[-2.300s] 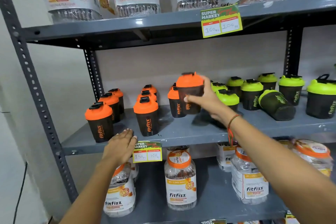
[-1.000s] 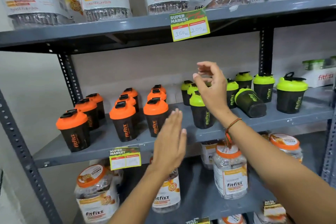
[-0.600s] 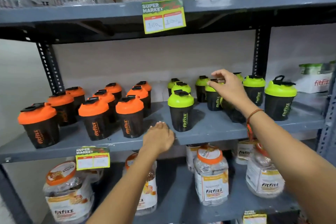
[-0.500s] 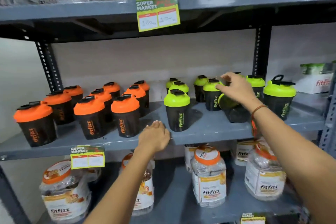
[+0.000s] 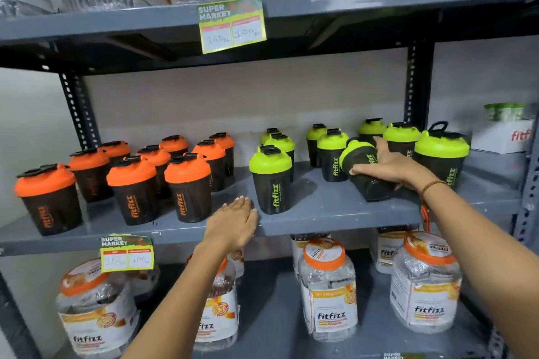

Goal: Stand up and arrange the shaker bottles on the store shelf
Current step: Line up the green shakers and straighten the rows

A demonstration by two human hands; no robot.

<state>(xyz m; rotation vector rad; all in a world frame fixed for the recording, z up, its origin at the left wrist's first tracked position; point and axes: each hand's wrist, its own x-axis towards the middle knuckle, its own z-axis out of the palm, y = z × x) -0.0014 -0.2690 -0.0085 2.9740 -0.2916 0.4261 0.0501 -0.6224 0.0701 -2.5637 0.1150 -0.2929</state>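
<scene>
Grey shelf (image 5: 335, 213) (shaker bottles (image 5: 271, 181) atop)

Person, two bare forearms entering from the bottom of the frame, no sleeves visible. Left hand (image 5: 233, 223), lower centre: no rings or bands visible, fingernails short and pale. Right hand (image 5: 390, 166), right of centre: thin orange-brown thread bracelet (image 5: 433, 185) at the wrist, with a red tassel (image 5: 425, 214) hanging below it.

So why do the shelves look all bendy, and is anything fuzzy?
Head view: the wide-angle lens bows the top shelf near the edges; the far-left orange shaker is smeared; the price tag shows some glare; the front green shaker looks sharp.
</scene>
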